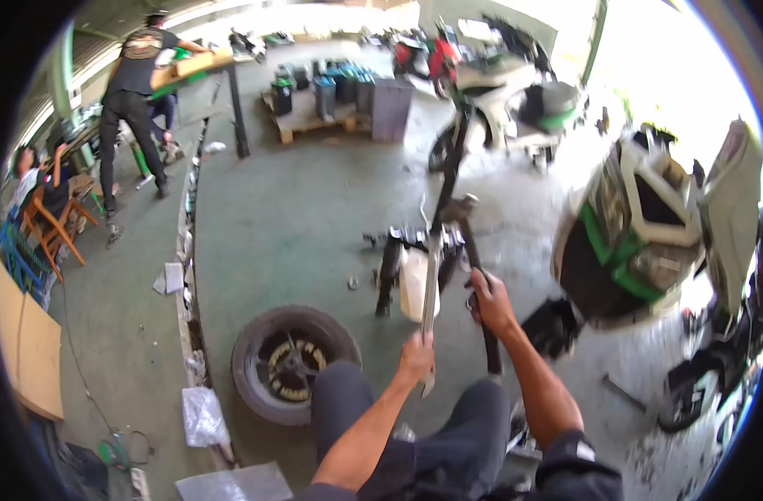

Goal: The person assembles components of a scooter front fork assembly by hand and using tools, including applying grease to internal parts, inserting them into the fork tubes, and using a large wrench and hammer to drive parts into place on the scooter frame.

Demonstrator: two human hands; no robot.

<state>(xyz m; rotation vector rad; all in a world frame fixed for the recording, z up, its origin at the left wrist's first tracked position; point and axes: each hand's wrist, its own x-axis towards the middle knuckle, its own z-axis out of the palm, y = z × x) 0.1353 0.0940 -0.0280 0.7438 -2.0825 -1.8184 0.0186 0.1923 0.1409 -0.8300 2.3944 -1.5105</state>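
My left hand [416, 357] is closed round a long silver metal bar [432, 288], which stands nearly upright in front of my knees. Its lower end sticks out below my fist. My right hand [490, 301] grips the dark handle of a hammer [460, 209]. The hammer's head is up beside the bar's upper end, close to a long black tube [451, 171]; whether they touch I cannot tell. Just beyond the bar is a black metal vehicle part with a white piece [413, 284]. A black-rimmed wheel with a tyre [256, 367] lies flat by my left knee.
Scooter body panels [628, 242] in white, green and black stand at the right. Near them a metal rod [624, 392] lies on the floor. Farther back are a white scooter [502, 100] and a pallet [294, 129] of bins. A person [139, 83] leans over a bench at far left.
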